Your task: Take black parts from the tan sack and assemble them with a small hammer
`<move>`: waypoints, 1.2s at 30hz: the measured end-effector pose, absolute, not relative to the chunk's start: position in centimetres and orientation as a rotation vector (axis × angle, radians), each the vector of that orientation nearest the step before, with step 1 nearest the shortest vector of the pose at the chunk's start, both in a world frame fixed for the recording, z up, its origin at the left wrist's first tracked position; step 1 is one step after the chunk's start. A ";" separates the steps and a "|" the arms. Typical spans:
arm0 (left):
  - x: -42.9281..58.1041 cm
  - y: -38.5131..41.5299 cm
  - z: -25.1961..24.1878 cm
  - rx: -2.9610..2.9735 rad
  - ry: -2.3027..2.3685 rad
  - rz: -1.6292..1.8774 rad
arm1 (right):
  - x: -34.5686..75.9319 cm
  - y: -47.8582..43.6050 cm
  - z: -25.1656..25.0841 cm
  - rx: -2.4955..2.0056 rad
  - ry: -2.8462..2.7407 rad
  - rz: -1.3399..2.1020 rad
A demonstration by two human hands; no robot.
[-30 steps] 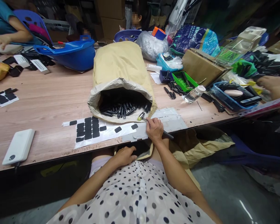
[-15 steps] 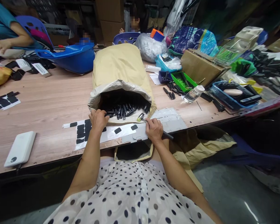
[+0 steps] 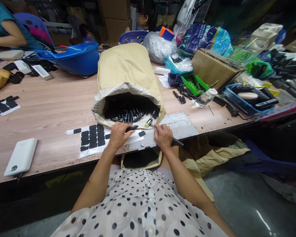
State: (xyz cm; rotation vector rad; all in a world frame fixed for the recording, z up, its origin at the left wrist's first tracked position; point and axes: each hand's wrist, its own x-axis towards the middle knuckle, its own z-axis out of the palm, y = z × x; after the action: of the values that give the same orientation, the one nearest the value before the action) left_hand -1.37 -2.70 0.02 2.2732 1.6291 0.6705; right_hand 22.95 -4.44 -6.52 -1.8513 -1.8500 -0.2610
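While the creased sack (image 3: 128,67) gapes, the left hand (image 3: 118,135) holds a slender rod (image 3: 133,127).

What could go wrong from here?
The black, pen-shaped piece could slip, since part of it juts from the left grip. Loose black pieces lie just inside the open tan paper sack and might roll out. The right grip holds a small, dark-handled metal hammer close to the sack, which it could catch.

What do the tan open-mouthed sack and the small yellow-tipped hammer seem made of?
Tan open-mouthed sack: probably matte, paper-faced material, judging by its soft creases; its wrinkled whitish rim may be woven plastic.

Small yellow-tipped hammer: shiny metal head apparently, from its bright glints; yellow tip possibly plastic; dark handle unclear.
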 end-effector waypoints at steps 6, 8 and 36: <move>2.5 -4.3 -3.1 2.191 1.590 0.664 | 22.9 -4.4 -6.5 -1.857 -1.860 -0.226; 2.5 -4.3 -3.9 2.147 1.603 0.708 | 23.0 -4.3 -6.4 -1.860 -1.865 -0.218; 2.9 -4.1 -4.1 2.056 1.568 0.678 | 21.1 -10.5 -2.5 -1.617 -1.949 0.024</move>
State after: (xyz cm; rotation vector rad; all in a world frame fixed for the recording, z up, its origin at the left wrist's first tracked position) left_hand 2.86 -4.11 -4.06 2.0562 1.5682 0.6785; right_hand 21.08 -10.49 -2.52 -1.6172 -1.9486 0.0240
